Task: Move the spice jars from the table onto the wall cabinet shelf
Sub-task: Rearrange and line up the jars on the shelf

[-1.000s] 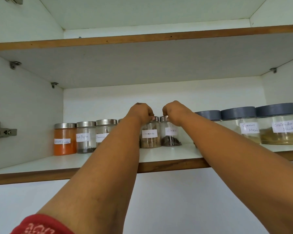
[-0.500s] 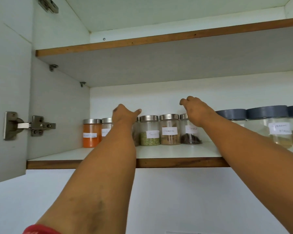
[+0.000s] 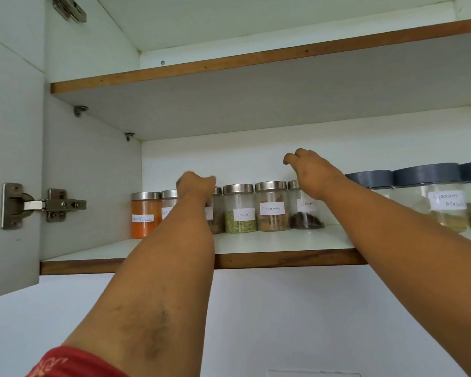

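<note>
A row of steel-lidded spice jars stands near the back of the wall cabinet shelf [image 3: 269, 242]: an orange powder jar [image 3: 145, 215] at the left, a jar [image 3: 169, 204] half hidden behind the left forearm, another [image 3: 216, 213] peeking out beside the left hand, then the Fennel jar [image 3: 239, 208], the Cinnamon jar [image 3: 272, 205] and the Cloves jar [image 3: 305, 206], set side by side. To the right stand larger grey-lidded jars, one labelled Garam Masala [image 3: 443, 200]. The open cabinet door [image 3: 11, 131] with its hinge [image 3: 42, 205] hangs at the left, and the upper shelf [image 3: 256, 104] leaves little room above the lids.

The left hand [image 3: 195, 184] is loosely curled at lid height in front of the hidden jars; whether its grip touches one cannot be told. The right hand [image 3: 309, 170] hovers above the Cloves jar, fingers apart and holding nothing.

Half a second ago both hands sat much the same, the right slightly lower. A second ago both were pinched on the Cinnamon and Cloves lids; those jars now stand free.
</note>
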A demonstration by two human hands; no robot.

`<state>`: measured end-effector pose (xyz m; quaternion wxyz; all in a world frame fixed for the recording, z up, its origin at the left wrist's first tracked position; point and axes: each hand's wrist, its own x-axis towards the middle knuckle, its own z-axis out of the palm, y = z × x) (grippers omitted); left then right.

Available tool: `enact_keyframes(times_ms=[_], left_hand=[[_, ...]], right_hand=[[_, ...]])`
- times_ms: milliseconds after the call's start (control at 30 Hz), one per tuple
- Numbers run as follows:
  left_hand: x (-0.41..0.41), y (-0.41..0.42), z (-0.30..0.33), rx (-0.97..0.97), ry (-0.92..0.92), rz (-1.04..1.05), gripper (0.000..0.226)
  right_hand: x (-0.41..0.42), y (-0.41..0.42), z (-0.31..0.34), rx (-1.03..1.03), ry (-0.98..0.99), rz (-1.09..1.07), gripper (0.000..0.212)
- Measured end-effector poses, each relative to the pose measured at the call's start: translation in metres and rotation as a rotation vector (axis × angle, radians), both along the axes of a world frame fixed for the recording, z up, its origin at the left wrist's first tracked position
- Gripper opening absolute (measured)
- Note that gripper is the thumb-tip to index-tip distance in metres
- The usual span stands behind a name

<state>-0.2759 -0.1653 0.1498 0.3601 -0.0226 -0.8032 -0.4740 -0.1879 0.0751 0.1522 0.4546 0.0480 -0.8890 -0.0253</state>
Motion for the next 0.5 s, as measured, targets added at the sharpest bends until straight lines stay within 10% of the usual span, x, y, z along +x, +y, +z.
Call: enact_keyframes(times_ms=[267,367,500], left_hand=[[0.061,0.061,-0.007,-0.317,0.632,-0.167,0.017],[0.085,0.094,-0.022,-0.623,0.681,-0.263,0.026],[0.128,0.143,-0.027,-0.574,0.651,-0.491,0.037]], right_hand=[[0.05,0.018,0.018,-0.149,0.364,-0.001,0.05],[0.088,0.042,0.036,-0.195,0.279,0.045,0.04],[0.152,0.1,0.056,-0.3,0.018,-0.116,0.029]])
